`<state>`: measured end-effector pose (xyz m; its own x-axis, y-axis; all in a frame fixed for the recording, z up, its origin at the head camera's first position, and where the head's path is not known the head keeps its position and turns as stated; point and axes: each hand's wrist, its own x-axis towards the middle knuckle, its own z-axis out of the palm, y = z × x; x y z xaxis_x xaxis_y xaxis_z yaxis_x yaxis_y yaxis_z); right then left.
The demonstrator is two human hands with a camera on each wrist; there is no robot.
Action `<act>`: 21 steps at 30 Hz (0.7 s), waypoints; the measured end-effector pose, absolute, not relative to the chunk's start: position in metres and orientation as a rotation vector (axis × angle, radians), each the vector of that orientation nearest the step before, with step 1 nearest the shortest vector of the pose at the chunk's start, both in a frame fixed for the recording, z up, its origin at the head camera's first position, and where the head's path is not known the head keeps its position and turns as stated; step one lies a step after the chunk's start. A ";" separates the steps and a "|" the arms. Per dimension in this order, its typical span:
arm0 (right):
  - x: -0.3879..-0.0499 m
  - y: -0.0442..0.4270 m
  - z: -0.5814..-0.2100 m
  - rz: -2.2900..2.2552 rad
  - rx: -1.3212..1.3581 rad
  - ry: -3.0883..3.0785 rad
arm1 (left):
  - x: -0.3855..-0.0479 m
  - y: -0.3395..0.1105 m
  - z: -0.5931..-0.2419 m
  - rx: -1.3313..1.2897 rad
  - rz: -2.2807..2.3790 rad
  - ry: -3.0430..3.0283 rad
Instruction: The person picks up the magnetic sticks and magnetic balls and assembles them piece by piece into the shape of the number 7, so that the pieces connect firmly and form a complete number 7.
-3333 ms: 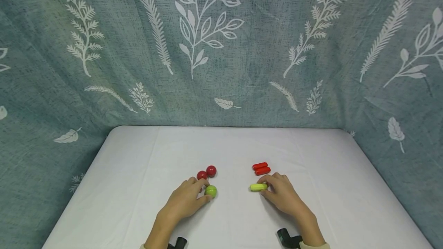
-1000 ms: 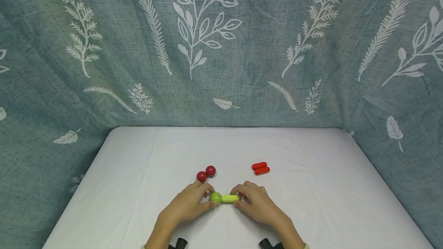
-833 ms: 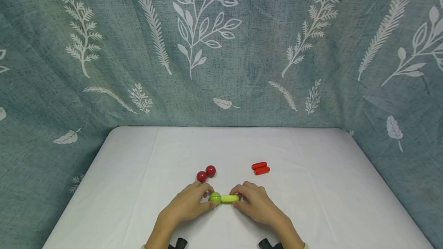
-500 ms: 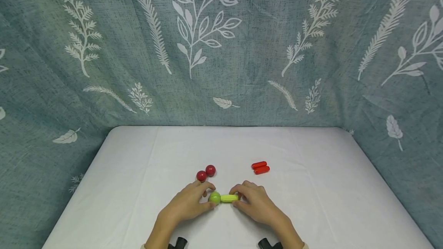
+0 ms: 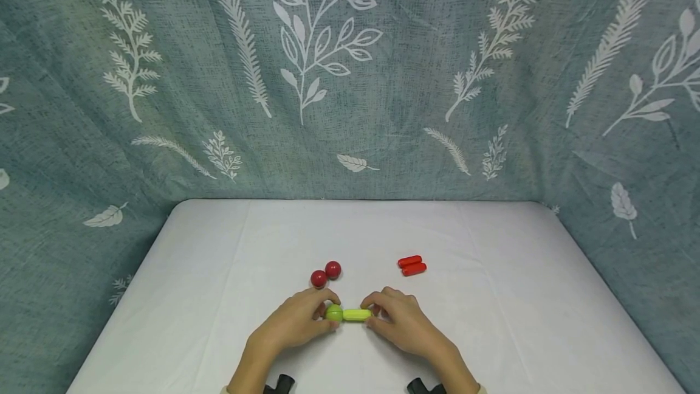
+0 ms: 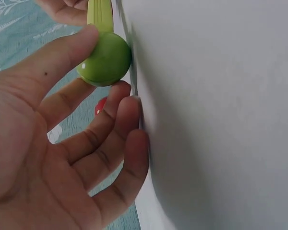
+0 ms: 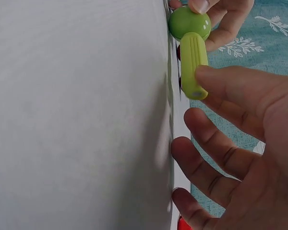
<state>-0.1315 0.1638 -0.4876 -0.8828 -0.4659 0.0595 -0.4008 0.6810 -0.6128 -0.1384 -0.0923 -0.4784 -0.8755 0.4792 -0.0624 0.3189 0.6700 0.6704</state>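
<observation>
My left hand pinches a glossy green ball between thumb and index finger, its other fingers loosely curled on the table side. From the right, my right hand pinches the far end of a ridged yellow-green rod between thumb and index finger. The rod's near end touches the ball, so the two lie in line, low over the white table. A small grey spot shows on the rod's end face in the right wrist view.
Two red balls lie just beyond my left hand. Behind my right hand, two red rods rest side by side. A teal leaf-patterned cloth hangs behind the table. Black wrist devices show at the bottom edge.
The ball and rod, apart 3.3 seconds ago, now touch end to end. My right hand has come left with the rod. Over the last second both pieces shifted slightly left.
</observation>
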 end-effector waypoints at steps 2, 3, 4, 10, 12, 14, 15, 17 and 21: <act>-0.131 0.163 -0.487 -0.995 -0.710 2.782 | -0.139 -0.095 -0.478 0.640 1.010 2.647; -0.131 0.163 -0.488 -1.002 -0.707 2.783 | -0.140 -0.097 -0.478 0.637 1.015 2.642; -0.132 0.163 -0.488 -1.010 -0.703 2.783 | -0.140 -0.099 -0.478 0.633 1.018 2.637; -0.133 0.163 -0.490 -1.040 -0.692 2.801 | -0.140 -0.113 -0.475 0.603 1.044 2.582; -0.133 0.163 -0.490 -1.046 -0.691 2.818 | -0.140 -0.118 -0.474 0.591 1.045 2.568; -0.135 0.162 -0.488 -1.056 -0.688 2.837 | -0.140 -0.121 -0.473 0.579 1.051 2.552; -0.136 0.162 -0.488 -1.065 -0.686 2.846 | -0.141 -0.123 -0.473 0.572 1.054 2.545; -0.139 0.159 -0.486 -1.101 -0.685 2.853 | -0.141 -0.126 -0.471 0.559 1.064 2.529; -0.150 0.148 -0.483 -1.198 -0.681 2.835 | -0.141 -0.130 -0.470 0.549 1.073 2.515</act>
